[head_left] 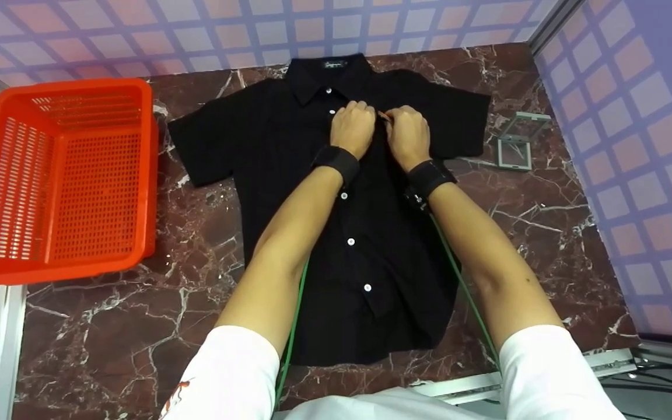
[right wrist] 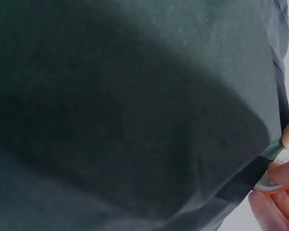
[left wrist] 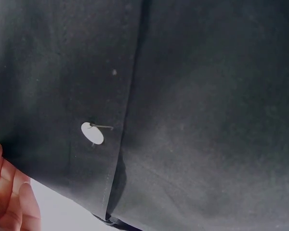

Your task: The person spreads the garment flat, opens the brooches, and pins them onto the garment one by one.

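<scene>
A black short-sleeved shirt [head_left: 277,146] with white buttons lies spread front up on the table, collar away from me. At its chest, my left hand [head_left: 352,125] pinches the fabric; its fingers [left wrist: 9,192] show at the cloth's edge in the left wrist view, near a white button [left wrist: 92,133]. Close beside it, my right hand [head_left: 409,134] holds a small orange-edged piece [head_left: 384,116] against the shirt. In the right wrist view this piece looks pale and rounded, between thumb and fingers [right wrist: 285,173]; its front is mostly hidden.
An orange plastic basket [head_left: 152,192] stands at the left. To the right, past the shirt's sleeve, is a small open clear-lidded case [head_left: 514,154]. Patterned panels [head_left: 312,29] border the reddish-brown marbled table [head_left: 108,332]. Green cords [head_left: 295,315] run along both arms.
</scene>
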Demonstrator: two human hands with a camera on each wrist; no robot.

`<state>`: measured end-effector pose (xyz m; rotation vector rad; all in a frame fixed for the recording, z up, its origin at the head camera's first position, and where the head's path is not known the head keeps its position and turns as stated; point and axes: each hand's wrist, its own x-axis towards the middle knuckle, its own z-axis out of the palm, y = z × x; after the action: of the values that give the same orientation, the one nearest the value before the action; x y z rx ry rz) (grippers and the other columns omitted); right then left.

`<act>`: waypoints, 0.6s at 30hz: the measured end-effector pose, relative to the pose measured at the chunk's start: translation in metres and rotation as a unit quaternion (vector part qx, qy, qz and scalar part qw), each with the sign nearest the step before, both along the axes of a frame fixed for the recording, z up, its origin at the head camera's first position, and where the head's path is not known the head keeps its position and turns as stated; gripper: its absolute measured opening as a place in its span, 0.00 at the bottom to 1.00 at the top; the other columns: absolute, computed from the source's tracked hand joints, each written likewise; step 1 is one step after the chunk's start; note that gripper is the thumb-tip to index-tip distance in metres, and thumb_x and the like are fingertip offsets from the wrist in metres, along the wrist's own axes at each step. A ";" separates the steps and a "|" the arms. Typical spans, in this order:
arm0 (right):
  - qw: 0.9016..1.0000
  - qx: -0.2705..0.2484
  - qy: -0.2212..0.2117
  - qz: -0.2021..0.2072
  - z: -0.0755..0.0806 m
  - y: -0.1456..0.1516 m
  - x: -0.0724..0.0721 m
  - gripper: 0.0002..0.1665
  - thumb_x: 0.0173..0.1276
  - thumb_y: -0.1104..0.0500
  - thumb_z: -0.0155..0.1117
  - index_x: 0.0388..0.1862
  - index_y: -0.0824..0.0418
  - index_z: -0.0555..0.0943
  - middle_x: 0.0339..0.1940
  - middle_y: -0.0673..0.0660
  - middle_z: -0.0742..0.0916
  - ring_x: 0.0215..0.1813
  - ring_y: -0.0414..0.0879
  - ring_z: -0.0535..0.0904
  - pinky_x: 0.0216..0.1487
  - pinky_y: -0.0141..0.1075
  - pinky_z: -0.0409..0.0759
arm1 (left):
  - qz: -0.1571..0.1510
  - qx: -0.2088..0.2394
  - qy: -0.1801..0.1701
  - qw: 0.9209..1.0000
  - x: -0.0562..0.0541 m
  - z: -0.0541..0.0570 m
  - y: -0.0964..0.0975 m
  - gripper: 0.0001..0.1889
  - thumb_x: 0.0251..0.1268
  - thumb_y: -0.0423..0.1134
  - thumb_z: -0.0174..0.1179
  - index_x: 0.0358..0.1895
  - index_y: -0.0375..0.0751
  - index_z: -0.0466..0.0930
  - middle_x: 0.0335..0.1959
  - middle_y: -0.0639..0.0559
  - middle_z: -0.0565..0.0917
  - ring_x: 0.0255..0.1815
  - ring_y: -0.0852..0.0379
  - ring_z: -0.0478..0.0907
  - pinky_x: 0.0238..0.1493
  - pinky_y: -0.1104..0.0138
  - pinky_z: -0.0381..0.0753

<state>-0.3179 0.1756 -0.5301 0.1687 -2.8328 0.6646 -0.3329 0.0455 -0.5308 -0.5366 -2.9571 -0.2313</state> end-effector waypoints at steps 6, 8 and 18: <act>1.000 0.003 -0.008 -0.007 -0.001 -0.003 -0.001 0.11 0.73 0.61 0.62 0.45 0.63 0.89 0.42 0.60 0.88 0.47 0.58 0.85 0.51 0.49 0.81 | -0.002 0.003 0.005 1.000 0.002 0.001 0.000 0.16 0.78 0.34 0.45 0.48 0.37 0.85 0.45 0.45 0.84 0.49 0.47 0.79 0.49 0.58 0.78; 1.000 0.004 -0.008 -0.008 -0.002 -0.004 -0.001 0.11 0.74 0.60 0.61 0.45 0.63 0.89 0.42 0.60 0.88 0.46 0.58 0.85 0.50 0.49 0.81 | -0.004 0.003 0.007 1.000 0.002 0.002 0.000 0.16 0.78 0.34 0.45 0.47 0.37 0.85 0.45 0.44 0.85 0.49 0.47 0.79 0.49 0.58 0.78; 1.000 -0.008 0.016 0.001 -0.002 -0.005 0.001 0.10 0.72 0.63 0.63 0.44 0.64 0.89 0.41 0.61 0.88 0.45 0.57 0.85 0.50 0.48 0.82 | 0.009 0.001 0.009 1.000 0.001 -0.001 0.000 0.16 0.79 0.33 0.45 0.49 0.38 0.85 0.47 0.46 0.85 0.50 0.48 0.79 0.49 0.60 0.78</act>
<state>-0.3170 0.1708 -0.5322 0.1766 -2.7965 0.6794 -0.3322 0.0454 -0.5313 -0.5089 -2.9424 -0.2275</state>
